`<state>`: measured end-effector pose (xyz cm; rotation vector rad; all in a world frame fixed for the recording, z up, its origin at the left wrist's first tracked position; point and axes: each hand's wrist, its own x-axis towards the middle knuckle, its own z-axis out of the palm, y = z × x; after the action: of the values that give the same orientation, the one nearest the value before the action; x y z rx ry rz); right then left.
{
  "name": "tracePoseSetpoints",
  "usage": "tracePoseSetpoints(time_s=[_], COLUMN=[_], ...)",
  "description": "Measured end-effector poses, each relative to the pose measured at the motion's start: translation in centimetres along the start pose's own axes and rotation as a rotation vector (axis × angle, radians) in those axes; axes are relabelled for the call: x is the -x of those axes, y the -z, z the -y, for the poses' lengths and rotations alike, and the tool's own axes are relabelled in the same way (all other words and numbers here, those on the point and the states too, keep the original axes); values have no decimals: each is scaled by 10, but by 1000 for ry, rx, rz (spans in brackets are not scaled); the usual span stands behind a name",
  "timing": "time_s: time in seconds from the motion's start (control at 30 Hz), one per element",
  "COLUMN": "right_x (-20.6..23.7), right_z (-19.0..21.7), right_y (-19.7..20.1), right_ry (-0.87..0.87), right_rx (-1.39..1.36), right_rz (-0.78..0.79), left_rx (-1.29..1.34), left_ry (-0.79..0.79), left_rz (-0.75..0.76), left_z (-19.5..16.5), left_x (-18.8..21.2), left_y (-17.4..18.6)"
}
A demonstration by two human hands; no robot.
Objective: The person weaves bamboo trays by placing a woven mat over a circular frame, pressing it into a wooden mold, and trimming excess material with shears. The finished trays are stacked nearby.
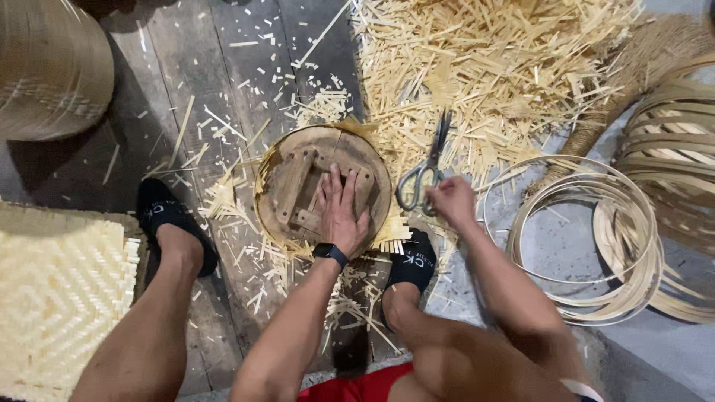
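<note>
Left hand point(341, 211) pressed flat, fingers spread and pointing to twelve o'clock, on a round wooden form point(322, 189) with crossed battens, set on the plank floor point(201, 89) at the centre of the view. Black watch point(330, 253) strapped at the wrist, forearm running down to six o'clock. Holding nothing, simply bearing down with an open palm.

Right hand point(451, 201) at three o'clock of the form, blurred, fingers curled about the handles of a pair of scissors point(426, 173); blades pointing to twelve o'clock over a heap of bamboo offcuts point(499, 67). Cannot tell for sure whether clamped on the handles or only touching them.

Loose bamboo hoops point(588, 246) lying at three o'clock of the right hand, near it. Woven bamboo mat point(59, 298) at eight o'clock, well apart. Feet in black socks point(160, 216) planted either side of the form.
</note>
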<state>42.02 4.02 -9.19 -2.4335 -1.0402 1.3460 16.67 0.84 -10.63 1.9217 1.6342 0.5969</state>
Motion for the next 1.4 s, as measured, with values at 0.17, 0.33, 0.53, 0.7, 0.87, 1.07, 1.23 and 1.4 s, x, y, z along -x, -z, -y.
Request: tracePoseSetpoints(time_s=[0.17,0.33,0.53,0.7,0.87,1.07,1.23,1.4], right_x=[2,-7,12,-10,-76,-45,10,5], right_z=[29,19,-24,-40,-10,-24,-39,-5], right_y=[-28,-15,85,112,102,85,54,17], right_ry=[175,-50,-137,127,221,-115,666,686], right_rx=[303,139,-375,565,402,-225,441,761], right_rz=[-185,-218,382,585,305,273,10,-140], left_rx=[-10,4,-8,46,45,58,79,116], left_ry=[48,44,17,12,12,61,80,91], left_rz=[27,72,67,21,43,41,-63,-62], left_z=[-2,-1,0,1,6,7,-10,-14], left_x=[-3,-3,-3,1,1,-1,5,6], left_y=[1,5,4,-1,-3,-13,-33,-34])
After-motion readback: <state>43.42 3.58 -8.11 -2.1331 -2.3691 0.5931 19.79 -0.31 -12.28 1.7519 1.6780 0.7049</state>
